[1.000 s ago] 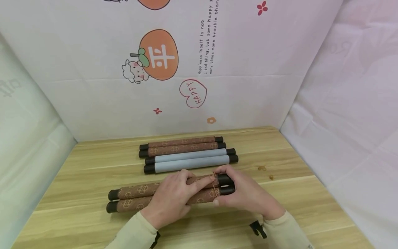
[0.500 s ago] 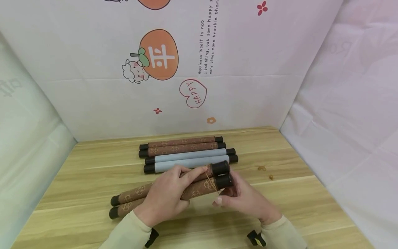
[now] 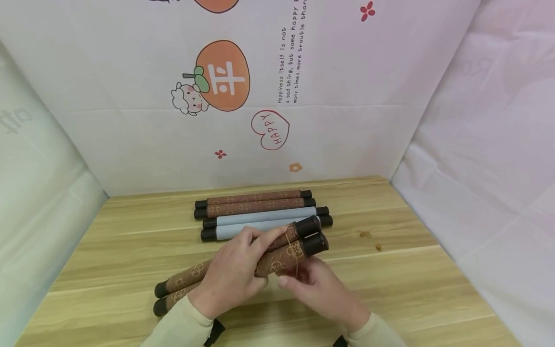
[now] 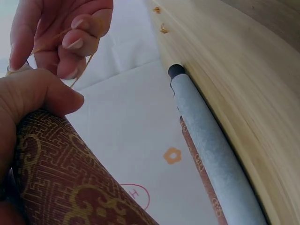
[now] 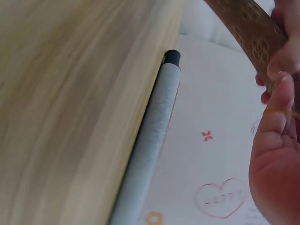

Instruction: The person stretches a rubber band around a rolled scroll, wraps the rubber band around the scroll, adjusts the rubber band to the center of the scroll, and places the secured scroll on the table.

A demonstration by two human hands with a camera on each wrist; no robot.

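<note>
Slanting brown scrolls (image 3: 279, 261), long axes parallel, pointing forward-right

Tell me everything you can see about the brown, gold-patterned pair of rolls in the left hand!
The brown, gold-patterned pair of rolls looks cloth-covered, with round black caps. The rolls are side by side, tilted, right ends higher, over the pale wooden table. The person's left hand grips them around the middle. A thin orange elastic-looking band crosses them near the right ends and stretches to the person's right hand.
</note>
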